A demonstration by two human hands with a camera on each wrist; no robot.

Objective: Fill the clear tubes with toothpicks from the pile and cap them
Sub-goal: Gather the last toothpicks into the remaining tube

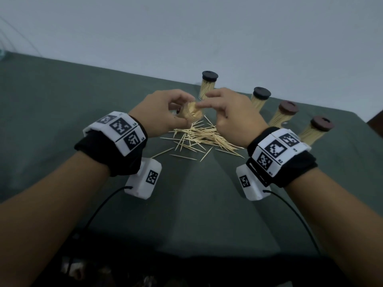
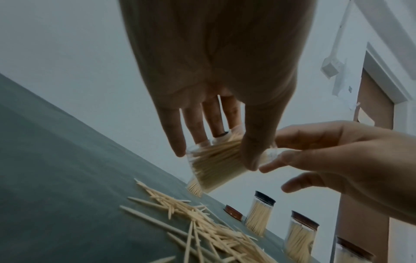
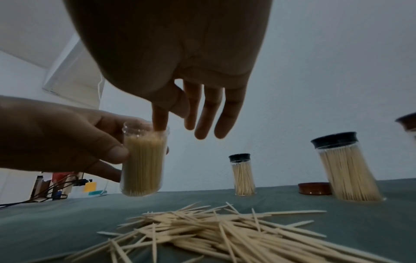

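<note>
My left hand [image 1: 183, 111] holds a clear tube [image 1: 191, 115] packed with toothpicks, uncapped, a little above the green table. Thumb and fingers wrap its sides in the left wrist view, tube [image 2: 213, 169] tilted. My right hand [image 1: 204, 104] is over the tube's mouth. Its index fingertip [image 3: 160, 125] presses on the toothpick ends inside the tube [image 3: 143, 165]; the other fingers hang straight and hold nothing. The loose toothpick pile [image 1: 199, 137] lies on the cloth just below both hands. A loose brown cap [image 3: 314, 188] lies flat beyond the pile.
Several capped tubes full of toothpicks stand in a row at the back right, from the nearest-left one [image 1: 208, 83] to the far-right one [image 1: 317, 129]. The table's far edge [image 1: 145, 76] runs just behind them, with a pale wall beyond.
</note>
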